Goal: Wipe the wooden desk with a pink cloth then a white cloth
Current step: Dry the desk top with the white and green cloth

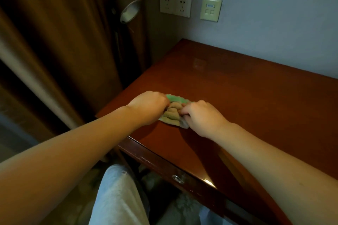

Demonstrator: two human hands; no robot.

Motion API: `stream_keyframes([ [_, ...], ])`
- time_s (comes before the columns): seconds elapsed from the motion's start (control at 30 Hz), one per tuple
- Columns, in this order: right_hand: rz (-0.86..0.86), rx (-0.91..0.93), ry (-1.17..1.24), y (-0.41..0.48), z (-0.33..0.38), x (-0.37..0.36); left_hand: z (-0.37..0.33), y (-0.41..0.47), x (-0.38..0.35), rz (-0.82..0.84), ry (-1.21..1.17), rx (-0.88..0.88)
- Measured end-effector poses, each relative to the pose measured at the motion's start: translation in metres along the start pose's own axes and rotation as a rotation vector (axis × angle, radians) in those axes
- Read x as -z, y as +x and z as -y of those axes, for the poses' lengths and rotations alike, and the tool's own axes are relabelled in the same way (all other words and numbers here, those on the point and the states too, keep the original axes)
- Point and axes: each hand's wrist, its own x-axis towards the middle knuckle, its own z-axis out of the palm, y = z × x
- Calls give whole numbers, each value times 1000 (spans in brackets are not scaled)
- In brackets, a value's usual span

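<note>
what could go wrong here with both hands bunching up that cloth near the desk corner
1. The cloth sits close to the desk's front-left corner; a wide stroke may carry it over the edge.
2. Left hand and right hand both grip the cloth, bunched into folds, so little fabric lies flat and wiping may leave streaks.
3. In this dim light the cloth looks tan with a green edge, not clearly pink, so the order may be off.

— From where does the camera look?
— From the person's head, forward and down, close over the desk (237,97) near its left front corner.
— Which way does it face?
— Toward the wall (265,14) and curtain (54,33).
</note>
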Motion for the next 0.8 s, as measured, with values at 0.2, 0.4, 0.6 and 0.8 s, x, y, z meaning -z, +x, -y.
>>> stream_keyframes([
  [0.2,-132,7,-6,5,-6,-4,2,3,1,34,-96,28],
  [0.4,-79,40,-60,8,-6,-5,13,-1,0,86,-168,-34],
  [0.6,-109,74,8,41,-25,6,33,21,0,33,-188,-29],
  [0.8,-122,183,-5,19,-22,-1,38,11,9,-12,-214,-144],
])
